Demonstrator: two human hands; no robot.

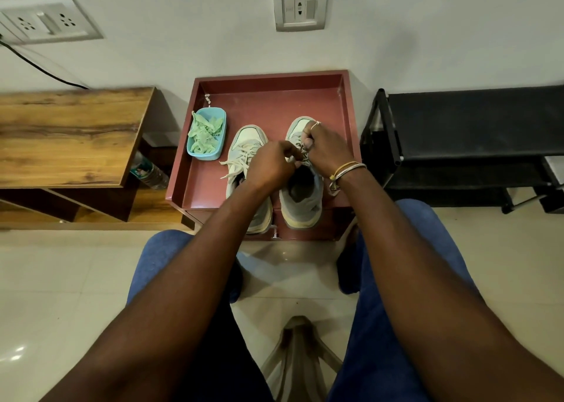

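Two pale grey-green sneakers stand side by side on a maroon table top with a raised rim (268, 79). The left sneaker (247, 145) has loose cream laces spilling to its left. Over the right sneaker (302, 200) both hands work at the laces. My left hand (273, 165) pinches a lace end near the tongue. My right hand (325, 146), with a ring and thread bracelets at the wrist, grips the lace just above. The lace itself is mostly hidden by the fingers.
A blue plastic box (207, 133) of pale green cloth or lace pieces sits left of the shoes. A wooden table (70, 136) stands to the left, a black rack (473, 126) to the right. My blue-jeaned knees and a chair seat fill the foreground over tiled floor.
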